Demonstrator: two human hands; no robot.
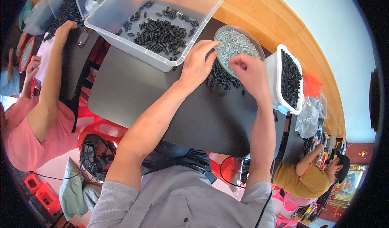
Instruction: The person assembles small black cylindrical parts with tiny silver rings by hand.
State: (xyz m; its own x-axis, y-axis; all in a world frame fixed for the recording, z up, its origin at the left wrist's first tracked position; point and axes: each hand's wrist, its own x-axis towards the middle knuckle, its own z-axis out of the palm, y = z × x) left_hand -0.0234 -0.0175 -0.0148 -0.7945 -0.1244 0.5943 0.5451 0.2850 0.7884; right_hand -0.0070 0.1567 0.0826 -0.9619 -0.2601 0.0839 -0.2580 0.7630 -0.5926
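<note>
My left hand [197, 65] is at the left rim of a round clear tub [259, 49] filled with small silvery metal pieces [239, 43]. Its thumb and fingers are apart, and nothing shows between them. My right hand [252, 74] hovers over the tub's near right side with fingers curled together in a pinch. Whatever it may hold is too small or hidden to make out. Small black cylindrical parts [221, 80] lie in a loose pile against the near side of the tub, between my two hands.
A large translucent bin [125, 47] with black parts stands at the left, on the dark table [133, 90]. At the right is a white bin [274, 80] full of black parts [291, 80], near a clear plastic bag [310, 116]. Co-workers sit left [40, 122] and right [304, 179].
</note>
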